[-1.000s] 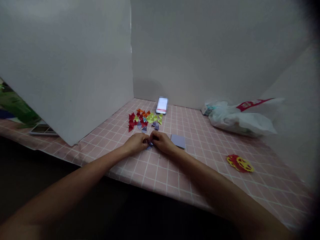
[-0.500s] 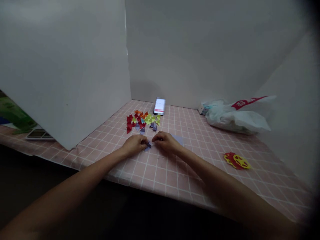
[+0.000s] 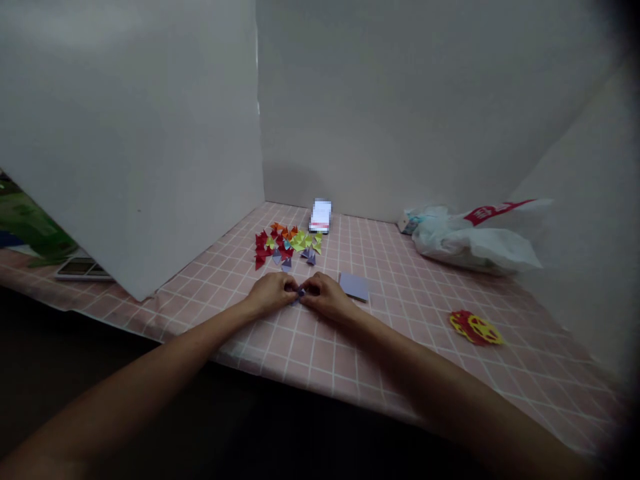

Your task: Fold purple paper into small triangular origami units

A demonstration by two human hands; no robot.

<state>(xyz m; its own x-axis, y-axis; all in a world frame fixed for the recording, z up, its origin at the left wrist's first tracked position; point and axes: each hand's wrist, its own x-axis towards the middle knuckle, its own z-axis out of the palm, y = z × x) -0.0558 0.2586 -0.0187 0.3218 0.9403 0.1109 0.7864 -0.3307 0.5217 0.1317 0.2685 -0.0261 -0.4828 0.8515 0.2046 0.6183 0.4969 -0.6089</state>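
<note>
A small purple folded paper piece is pinched between my two hands, low over the tablecloth. My left hand grips its left side with thumb and fingers, and my right hand pinches its right side. Much of the piece is hidden behind the fingertips. Just right of my right hand lies a square stack of purple paper. Beyond my hands sits a cluster of folded paper pieces in red, orange, yellow and purple.
A lit phone leans at the back of the pink checked tablecloth. On the right are a white plastic bag and red and yellow cut-out shapes. A large white panel stands on the left.
My right hand has moved left and closed on the purple folded piece beside my left hand. More of the purple paper stack now shows.
</note>
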